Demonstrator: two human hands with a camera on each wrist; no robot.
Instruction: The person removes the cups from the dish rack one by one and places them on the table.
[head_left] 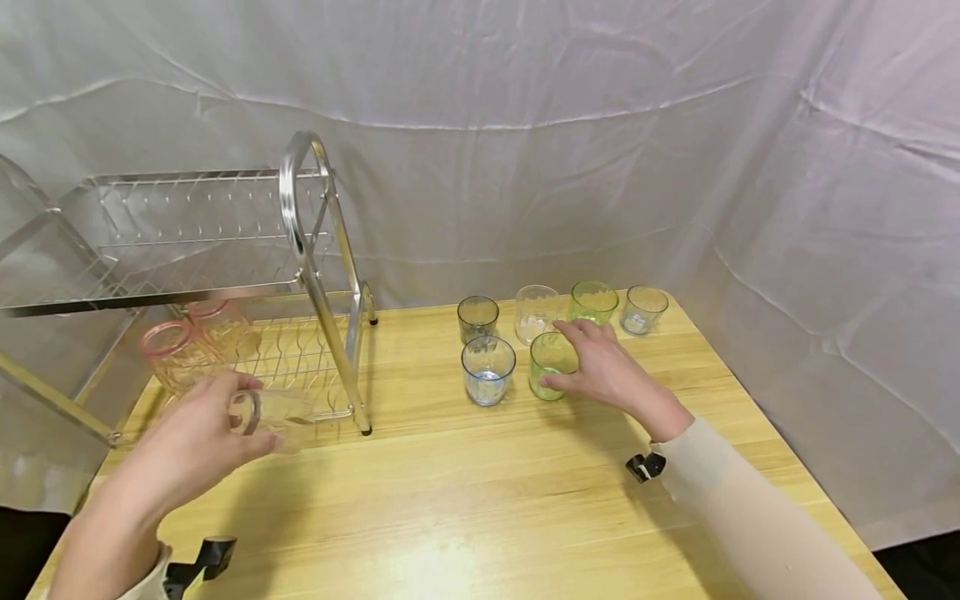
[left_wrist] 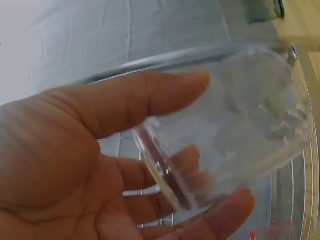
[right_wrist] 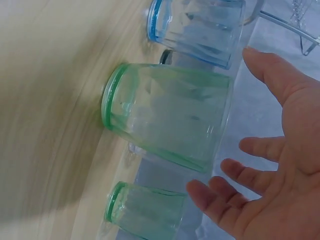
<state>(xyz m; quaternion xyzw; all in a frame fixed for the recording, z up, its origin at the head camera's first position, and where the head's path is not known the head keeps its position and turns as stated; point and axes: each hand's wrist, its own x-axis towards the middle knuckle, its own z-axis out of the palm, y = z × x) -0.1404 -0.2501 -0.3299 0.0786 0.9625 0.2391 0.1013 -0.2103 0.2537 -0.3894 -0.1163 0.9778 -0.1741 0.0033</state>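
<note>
My left hand (head_left: 183, 442) grips a clear glass (head_left: 288, 419) tipped on its side, its base toward the palm, just in front of the rack's lower shelf. Seen from the left wrist, thumb and fingers lie on either side of this clear glass (left_wrist: 250, 112). On the right, my right hand (head_left: 613, 375) hovers at the near green glass (head_left: 550, 385), which stands upright on the table. Its thumb and fingers are spread apart near the rim of the green glass (right_wrist: 170, 117) in the right wrist view, with a gap visible between them and the glass.
A two-tier metal dish rack (head_left: 318, 283) stands at left, with two pink glasses (head_left: 180, 358) on its lower shelf. Around the near green glass stand a blue-rimmed glass (head_left: 487, 379), a dark glass (head_left: 477, 321), a clear glass (head_left: 534, 312), another green glass (head_left: 594, 300) and a grey glass (head_left: 642, 310).
</note>
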